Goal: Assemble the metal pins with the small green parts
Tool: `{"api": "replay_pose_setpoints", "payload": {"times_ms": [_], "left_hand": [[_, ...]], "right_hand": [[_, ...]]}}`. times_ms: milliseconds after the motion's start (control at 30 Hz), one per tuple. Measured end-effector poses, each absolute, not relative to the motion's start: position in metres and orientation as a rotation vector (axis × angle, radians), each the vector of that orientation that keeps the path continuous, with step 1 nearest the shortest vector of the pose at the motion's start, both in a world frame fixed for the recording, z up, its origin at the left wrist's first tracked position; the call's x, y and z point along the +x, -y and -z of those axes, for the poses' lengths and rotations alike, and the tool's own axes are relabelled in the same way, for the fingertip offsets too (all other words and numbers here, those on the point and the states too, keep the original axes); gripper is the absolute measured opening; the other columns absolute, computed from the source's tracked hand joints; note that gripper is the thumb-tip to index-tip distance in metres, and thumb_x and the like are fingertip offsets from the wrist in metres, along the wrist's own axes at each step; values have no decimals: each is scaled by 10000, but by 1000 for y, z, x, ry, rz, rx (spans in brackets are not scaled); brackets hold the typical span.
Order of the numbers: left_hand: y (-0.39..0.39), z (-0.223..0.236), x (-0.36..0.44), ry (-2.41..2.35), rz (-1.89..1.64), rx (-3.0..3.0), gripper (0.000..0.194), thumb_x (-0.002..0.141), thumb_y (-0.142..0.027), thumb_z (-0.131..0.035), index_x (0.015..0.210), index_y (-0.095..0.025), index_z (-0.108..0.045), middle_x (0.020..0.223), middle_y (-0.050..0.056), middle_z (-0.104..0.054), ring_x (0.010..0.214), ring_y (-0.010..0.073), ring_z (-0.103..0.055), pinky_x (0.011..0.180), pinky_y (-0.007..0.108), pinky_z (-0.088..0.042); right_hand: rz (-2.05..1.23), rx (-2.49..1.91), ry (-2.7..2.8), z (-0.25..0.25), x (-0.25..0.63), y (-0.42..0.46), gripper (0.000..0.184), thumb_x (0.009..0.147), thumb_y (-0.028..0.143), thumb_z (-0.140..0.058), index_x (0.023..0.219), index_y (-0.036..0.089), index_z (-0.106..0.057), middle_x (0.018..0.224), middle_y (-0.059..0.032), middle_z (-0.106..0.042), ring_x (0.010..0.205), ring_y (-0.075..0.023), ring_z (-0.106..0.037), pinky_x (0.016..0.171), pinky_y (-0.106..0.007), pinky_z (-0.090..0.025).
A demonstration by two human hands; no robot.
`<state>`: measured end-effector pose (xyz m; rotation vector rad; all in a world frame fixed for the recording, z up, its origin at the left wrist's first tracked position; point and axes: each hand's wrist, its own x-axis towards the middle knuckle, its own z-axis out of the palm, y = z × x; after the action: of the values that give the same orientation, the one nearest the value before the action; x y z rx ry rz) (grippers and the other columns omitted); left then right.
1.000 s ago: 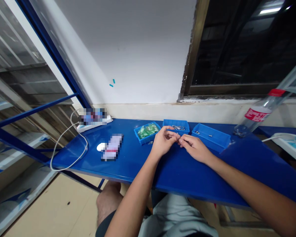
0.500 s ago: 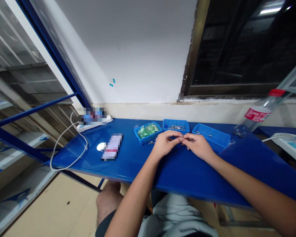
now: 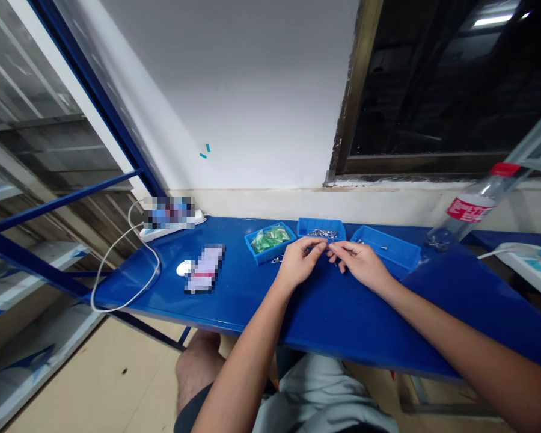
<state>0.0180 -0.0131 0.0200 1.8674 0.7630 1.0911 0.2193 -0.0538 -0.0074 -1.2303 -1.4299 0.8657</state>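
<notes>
Over the blue tabletop [image 3: 342, 325]: both hands, centre of the frame.
Left hand [image 3: 300, 263]: fingers [image 3: 318, 243] curled, tips just beside the right hand's; any hold too small to tell.
Right hand [image 3: 358, 264]: fingers [image 3: 338, 252] curled inward, grip equally unclear.
Behind the hands: blue bin of metal screws [image 3: 321, 227], nearly touching the fingertips.
Flanking it: blue bin of green packets [image 3: 259, 252] at left, blue bin of loose metal pieces [image 3: 388, 249] at right.

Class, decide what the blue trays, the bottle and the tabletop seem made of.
The blue trays: probably moulded plastic, satiny, with thin walls. The bottle: clear plastic, glossy, see-through. The tabletop: glossy blue coating showing reflections; what lies beneath cannot be told.
</notes>
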Motion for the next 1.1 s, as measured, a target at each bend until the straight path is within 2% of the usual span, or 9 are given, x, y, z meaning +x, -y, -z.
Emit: {"api": "replay_pose_setpoints", "payload": {"times_ms": [133, 233, 333, 400, 467, 533, 600, 767, 1100], "left_hand": [[11, -19, 19, -808, -1136, 1764, 330, 1060, -422, -529, 1183, -209, -748, 1185, 78, -787, 1093, 227, -728, 902, 320, -585], [10, -20, 18, -816, -1213, 1682, 360, 1069, -451, -493, 1181, -202, -728, 1149, 78, -786, 1047, 220, -727, 801, 284, -577], [10, -22, 17, -841, -1271, 1630, 378, 1066, -478, -491, 1159, -194, -723, 1136, 83, -783, 1039, 220, -722, 774, 273, -566], [9, -23, 16, -859, -1296, 1609, 387, 1064, -490, -493, 1154, -192, -722, 1131, 84, -782, 1030, 217, -720, 766, 268, -562], [9, -24, 16, -868, -1314, 1606, 389, 1062, -495, -493, 1148, -193, -724, 1124, 82, -784, 1015, 213, -721, 765, 265, -559], [9, -24, 16, -863, -1323, 1613, 388, 1063, -493, -493, 1138, -193, -727, 1116, 81, -786, 1007, 211, -720, 766, 264, -556], [10, -24, 16, -854, -1322, 1618, 386, 1062, -490, -493, 1124, -191, -730, 1106, 81, -786, 1005, 213, -720, 760, 264, -555], [12, -22, 17, -854, -1311, 1644, 382, 1061, -490, -500, 1109, -193, -736, 1092, 78, -788, 1012, 216, -725, 804, 284, -565], [11, -22, 17, -871, -1254, 1679, 347, 1054, -460, -528, 1087, -190, -743, 1078, 72, -791, 1031, 220, -734, 919, 317, -561]], "right_hand": [[-949, -1225, 1356, 7, 222, 47, 555, 918, 702, -648, 1019, 168, -762, 768, -44, -699, 491, -111, -558, 428, -245, -434], [-949, -1290, 1270, 7, 224, 43, 600, 896, 753, -636, 923, 166, -757, 691, -43, -679, 473, -120, -557, 388, -231, -384], [-804, -1395, 1348, 6, 223, 45, 623, 938, 761, -560, 803, 180, -741, 635, -46, -680, 443, -135, -556, 407, -260, -423], [-614, -1393, 1556, 5, 220, 49, 539, 979, 685, -562, 833, 206, -762, 695, -56, -726, 531, -175, -626, 517, -308, -526], [-423, -1282, 1816, 5, 213, 55, 353, 1012, 544, -594, 989, 252, -791, 912, -73, -793, 783, -242, -718, 755, -399, -612], [-320, -1108, 2038, 6, 205, 59, 246, 1033, 395, -590, 1142, 288, -783, 1151, -85, -781, 1088, -292, -699, 1009, -490, -566], [-275, -993, 2180, 6, 198, 60, 296, 1043, 273, -545, 1249, 304, -755, 1286, -87, -733, 1259, -302, -624, 1115, -528, -505], [-186, -976, 2290, 9, 193, 57, 408, 1003, 118, -524, 1288, 309, -744, 1220, -96, -731, 1211, -309, -618, 1046, -541, -554], [-66, -1130, 2269, 13, 201, 53, 218, 1003, 149, -562, 1124, 241, -719, 1120, -107, -711, 1095, -298, -636, 974, -506, -571]]}}
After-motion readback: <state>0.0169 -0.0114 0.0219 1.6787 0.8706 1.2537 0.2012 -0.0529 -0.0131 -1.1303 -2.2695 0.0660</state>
